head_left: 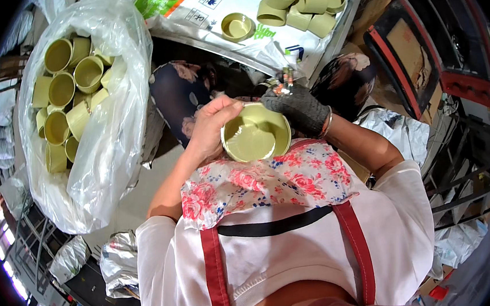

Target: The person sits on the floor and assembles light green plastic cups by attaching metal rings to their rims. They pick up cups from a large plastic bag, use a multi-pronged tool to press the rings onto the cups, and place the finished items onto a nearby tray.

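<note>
A pale green plastic pot (256,132) is held in front of my floral apron, its open mouth tilted up toward me. My bare left hand (211,127) grips its left side, with the thumb along the rim. At the pot's far right edge, my right hand (300,107) wears a dark grey glove. Its fingers are closed around a small tool (282,85) with shiny metal and orange-red parts, whose exact kind I cannot make out. Whether the tool touches the pot is hidden behind the glove and rim.
On my left stands a large clear plastic bag (95,182) holding several similar pots (62,89). Ahead, a table covered with white printed sheeting (189,25) carries a single pot (237,27) and a heap of others (302,2). A red-and-black metal frame (421,47) stands at right.
</note>
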Demonstrator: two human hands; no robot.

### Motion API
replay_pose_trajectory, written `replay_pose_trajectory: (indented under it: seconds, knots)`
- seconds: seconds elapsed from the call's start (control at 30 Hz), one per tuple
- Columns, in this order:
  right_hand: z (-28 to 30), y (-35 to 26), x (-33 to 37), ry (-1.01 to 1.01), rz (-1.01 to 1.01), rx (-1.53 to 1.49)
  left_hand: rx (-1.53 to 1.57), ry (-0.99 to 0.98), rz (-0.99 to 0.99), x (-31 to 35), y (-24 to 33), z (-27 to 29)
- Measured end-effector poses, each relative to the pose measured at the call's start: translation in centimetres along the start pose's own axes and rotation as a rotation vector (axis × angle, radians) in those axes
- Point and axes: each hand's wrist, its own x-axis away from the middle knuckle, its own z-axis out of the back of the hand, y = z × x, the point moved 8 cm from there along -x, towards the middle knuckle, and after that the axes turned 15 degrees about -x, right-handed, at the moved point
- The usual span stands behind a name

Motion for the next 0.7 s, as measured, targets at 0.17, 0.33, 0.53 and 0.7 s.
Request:
replay_pose_trajectory:
  seconds: [0.17,0.33,0.53,0.7]
  knots:
    - [0.5,4.1,-1.9,-0.094,-0.101,0.231,-0.051,0.050,-0.117,-0.4,2.4,0.4]
    - [7.9,6.3,-6.8,0.153,0.099,0.231,-0.258,0.658,-0.641,6.2,12.2,8.9]
    - [22.0,19.5,-14.4,0.377,-0.411,0.762,-0.477,1.651,-0.961,20.5,18.3,16.5]
    - [25.1,27.9,-12.6,0.478,-0.701,0.667,-0.584,1.150,-0.797,8.8,16.4,14.4]
